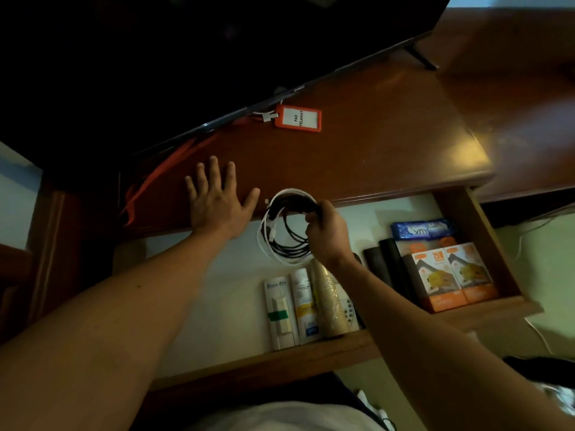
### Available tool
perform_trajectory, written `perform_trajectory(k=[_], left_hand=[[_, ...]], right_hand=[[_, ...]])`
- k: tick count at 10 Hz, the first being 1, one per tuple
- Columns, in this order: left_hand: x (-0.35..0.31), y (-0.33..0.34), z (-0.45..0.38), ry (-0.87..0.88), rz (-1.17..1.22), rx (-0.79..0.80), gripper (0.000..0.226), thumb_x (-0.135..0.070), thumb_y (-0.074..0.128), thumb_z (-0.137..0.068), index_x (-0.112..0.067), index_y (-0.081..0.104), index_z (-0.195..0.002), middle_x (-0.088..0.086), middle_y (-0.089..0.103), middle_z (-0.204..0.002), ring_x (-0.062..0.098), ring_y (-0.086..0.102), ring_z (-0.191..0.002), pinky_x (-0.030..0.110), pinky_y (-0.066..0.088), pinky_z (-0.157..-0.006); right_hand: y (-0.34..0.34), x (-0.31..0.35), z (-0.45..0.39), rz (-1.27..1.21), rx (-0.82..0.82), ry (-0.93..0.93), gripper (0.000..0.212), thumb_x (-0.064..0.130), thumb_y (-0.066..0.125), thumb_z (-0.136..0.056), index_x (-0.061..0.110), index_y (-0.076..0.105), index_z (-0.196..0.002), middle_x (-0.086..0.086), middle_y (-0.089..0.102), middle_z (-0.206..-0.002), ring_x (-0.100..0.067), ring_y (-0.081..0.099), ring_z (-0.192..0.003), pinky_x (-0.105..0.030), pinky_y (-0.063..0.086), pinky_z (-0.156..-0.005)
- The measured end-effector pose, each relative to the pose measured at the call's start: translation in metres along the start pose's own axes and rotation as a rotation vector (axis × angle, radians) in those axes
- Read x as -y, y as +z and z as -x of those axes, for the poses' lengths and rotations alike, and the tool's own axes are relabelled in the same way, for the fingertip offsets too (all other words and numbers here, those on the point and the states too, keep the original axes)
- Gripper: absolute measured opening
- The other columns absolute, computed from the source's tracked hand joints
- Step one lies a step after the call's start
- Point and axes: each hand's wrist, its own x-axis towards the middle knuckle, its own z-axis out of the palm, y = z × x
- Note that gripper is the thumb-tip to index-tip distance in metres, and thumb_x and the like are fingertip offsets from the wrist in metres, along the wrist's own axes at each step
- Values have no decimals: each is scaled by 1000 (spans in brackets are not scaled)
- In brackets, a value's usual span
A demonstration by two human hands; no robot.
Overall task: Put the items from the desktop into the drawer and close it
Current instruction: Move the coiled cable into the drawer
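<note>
My right hand grips a coil of black and white cables and holds it over the open drawer, just below the desk's front edge. My left hand lies flat on the brown desktop with its fingers spread, holding nothing. An orange badge holder with a white card lies on the desktop near the screen. Its orange lanyard trails to the left of my left hand.
Inside the drawer lie white tubes, a stack of paper cups, orange boxes, a blue packet and dark rolls. A large dark screen stands at the back of the desk.
</note>
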Motion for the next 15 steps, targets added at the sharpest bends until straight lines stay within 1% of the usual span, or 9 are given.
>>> perform_trajectory(k=[2,3,4,7,9,11,13,14,15], left_hand=[[0,-2,1,3,7,2,88,-76,13,-93,-21,12,-161,14,2,-169,38,-1,-154,58,0,-123],[0,0,0,0,4,-2,88,-77,13,-92,-21,13,-161,15,3,-169,38,0,-154,58,1,-122],[0,2,-2,1,4,-3,88,-77,13,-92,-21,14,-161,15,4,-168,39,1,-154,59,2,-122],[0,2,-2,7,-9,-10,89,-77,12,-92,-20,13,-161,16,5,-168,40,3,-154,60,3,-122],[0,4,-3,12,-7,-20,88,-76,15,-92,-20,14,-161,16,6,-168,41,4,-153,61,5,-122],[0,3,-2,13,-17,-34,87,-75,17,-93,-20,17,-160,17,9,-168,41,7,-153,61,7,-121],[-1,2,-2,16,-19,-43,87,-74,18,-93,-19,18,-160,17,10,-167,42,8,-153,61,8,-121],[-1,2,-2,15,-22,-43,87,-74,17,-93,-19,19,-160,17,11,-167,42,9,-152,62,9,-120],[-1,2,-2,13,-22,-40,87,-74,17,-92,-19,19,-160,17,11,-167,42,8,-153,62,9,-120]], right_hand=[[18,-22,15,82,133,56,22,-3,39,-93,11,52,-104,-7,61,-97,-25,54,-81,-33,41,-61],[26,-24,13,103,154,92,25,-6,38,-90,6,53,-107,-7,59,-95,-24,51,-80,-29,38,-56],[33,-30,14,122,193,132,31,-6,39,-90,6,55,-115,-8,61,-99,-25,54,-86,-31,42,-63],[44,-30,-13,162,160,205,32,-8,45,-89,0,54,-119,-7,54,-103,-24,50,-90,-31,40,-72],[60,-35,-32,247,143,244,26,-5,50,-89,-3,54,-115,-20,62,-114,-36,58,-101,-30,40,-71],[71,-40,-33,343,184,247,32,-2,47,-91,-5,49,-123,-24,56,-123,-38,56,-109,-36,45,-82],[63,-39,-28,738,214,138,41,17,48,-91,4,46,-130,-18,45,-130,-37,42,-120,-47,40,-96],[70,-34,-25,759,188,34,50,37,44,-94,10,40,-136,-17,40,-137,-38,38,-122,-52,35,-98],[81,-29,-25,820,303,-125,67,64,34,-93,24,31,-147,-16,31,-151,-41,29,-135,-57,29,-107]])
